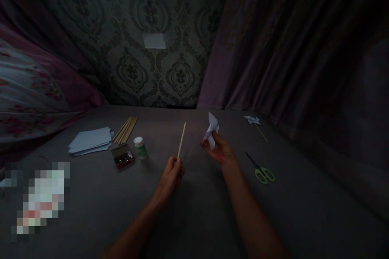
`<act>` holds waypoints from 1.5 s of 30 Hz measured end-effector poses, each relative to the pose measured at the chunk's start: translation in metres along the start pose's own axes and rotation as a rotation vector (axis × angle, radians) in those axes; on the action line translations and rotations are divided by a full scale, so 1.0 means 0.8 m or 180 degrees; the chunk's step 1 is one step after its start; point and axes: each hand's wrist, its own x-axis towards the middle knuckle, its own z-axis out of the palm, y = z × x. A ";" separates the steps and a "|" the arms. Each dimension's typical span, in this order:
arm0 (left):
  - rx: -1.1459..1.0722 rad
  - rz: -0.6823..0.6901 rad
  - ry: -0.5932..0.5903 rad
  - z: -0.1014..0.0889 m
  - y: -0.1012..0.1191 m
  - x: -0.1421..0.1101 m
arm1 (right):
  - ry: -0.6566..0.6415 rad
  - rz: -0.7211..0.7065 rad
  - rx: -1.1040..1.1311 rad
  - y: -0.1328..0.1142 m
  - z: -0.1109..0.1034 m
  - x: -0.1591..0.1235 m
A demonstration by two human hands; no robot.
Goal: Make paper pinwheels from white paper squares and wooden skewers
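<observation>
In the middle of the head view, my left hand [174, 173] is closed around the lower end of a thin wooden stick [182, 139], which points up and slightly right. To its right, my right hand [221, 150] grips a white paper pinwheel [212, 129] between thumb and fingers, its folded blades standing up. Stick and pinwheel are apart from each other. Nearest to my right forearm lies a pair of scissors [260, 170] with green handles, blades pointing away to the upper left.
A finished-looking pinwheel on a stick [253, 120] lies at the back right. On the left are a stack of white paper [91, 141], several wooden sticks [126, 129], a small open box [122, 158] of metal pieces and a white-capped bottle [140, 148]. A pixelated patch covers the lower left.
</observation>
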 end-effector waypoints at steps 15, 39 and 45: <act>-0.0001 0.0165 -0.0427 0.001 -0.008 -0.007 | -0.0497 0.0010 0.0402 -0.005 -0.002 -0.002; -0.0276 0.0142 -0.0635 0.010 0.003 -0.022 | -0.0519 -0.0140 0.0289 -0.002 0.010 -0.011; -0.0327 0.0173 -0.0701 0.011 0.006 -0.024 | -0.0579 -0.0183 0.0307 -0.001 0.011 -0.012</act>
